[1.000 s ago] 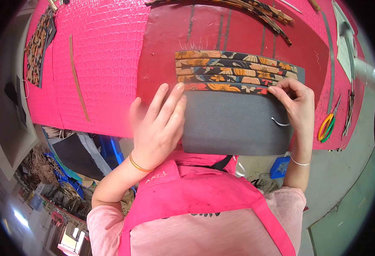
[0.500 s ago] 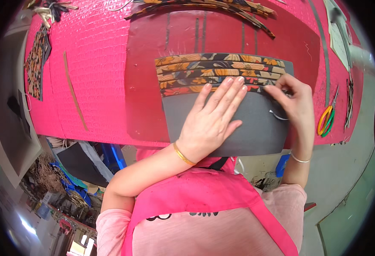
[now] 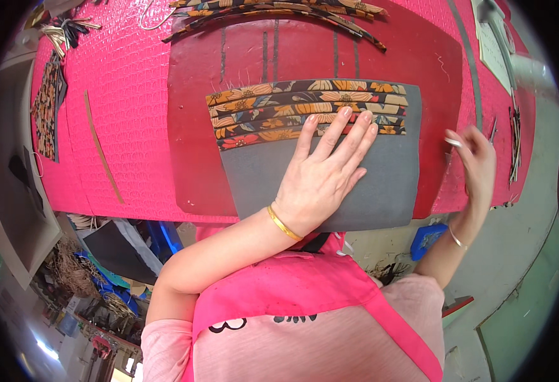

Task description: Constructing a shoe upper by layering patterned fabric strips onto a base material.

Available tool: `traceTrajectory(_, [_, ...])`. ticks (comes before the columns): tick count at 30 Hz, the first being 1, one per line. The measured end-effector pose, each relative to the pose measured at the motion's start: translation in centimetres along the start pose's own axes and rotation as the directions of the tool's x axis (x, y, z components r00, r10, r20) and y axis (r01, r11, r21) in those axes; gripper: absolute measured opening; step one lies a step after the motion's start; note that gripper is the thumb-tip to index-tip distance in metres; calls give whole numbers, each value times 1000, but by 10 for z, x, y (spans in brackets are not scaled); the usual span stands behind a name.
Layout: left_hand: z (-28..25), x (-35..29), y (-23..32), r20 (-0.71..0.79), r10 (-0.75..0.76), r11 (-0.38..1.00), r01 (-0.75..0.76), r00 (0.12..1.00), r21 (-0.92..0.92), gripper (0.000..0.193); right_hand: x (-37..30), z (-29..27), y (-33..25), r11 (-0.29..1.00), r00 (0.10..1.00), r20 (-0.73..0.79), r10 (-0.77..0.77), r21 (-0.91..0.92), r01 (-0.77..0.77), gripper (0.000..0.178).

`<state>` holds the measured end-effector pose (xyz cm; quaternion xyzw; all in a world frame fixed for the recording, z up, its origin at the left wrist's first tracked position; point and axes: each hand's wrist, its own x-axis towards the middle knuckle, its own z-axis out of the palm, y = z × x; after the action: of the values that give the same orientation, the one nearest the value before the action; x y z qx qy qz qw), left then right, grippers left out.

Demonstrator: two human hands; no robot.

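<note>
Left hand (image 3: 318, 188): at the frame's centre, lying flat, fingers loosely spread and grasping nothing.
Floral strips: black-and-orange flower-patterned fabric strips (image 3: 286, 111) are lying in close rows above centre, the left fingertips resting on the lower ones.
Grey sheet: a smooth, dark grey panel (image 3: 381, 191) is lying beneath strips and left hand, overlapping a glossy dark red mat (image 3: 193, 140).
Right hand (image 3: 475, 159): hovering right of the panel, fingers curling toward the thumb; a small white sliver (image 3: 452, 142) is showing there, whether gripped I cannot tell.
</note>
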<state>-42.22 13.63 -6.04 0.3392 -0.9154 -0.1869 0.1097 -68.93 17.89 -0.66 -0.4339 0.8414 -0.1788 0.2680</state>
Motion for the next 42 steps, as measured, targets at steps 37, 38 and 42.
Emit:
traceTrajectory(37, [-92, -39, -72, 26, -587, 259, 219, 809, -941, 16, -30, 121, -190, 459, 451, -87, -888, -177, 870, 15])
traceTrajectory(38, [-90, -38, -69, -51, -583, 346, 192, 811, -918, 15, -31, 120, -191, 459, 451, -88, -888, -179, 870, 15])
traceTrajectory(42, [-85, -42, -67, -301, -426, 734, 132, 853, -666, 12, -38, 118, -191, 465, 458, -83, -885, -184, 866, 12])
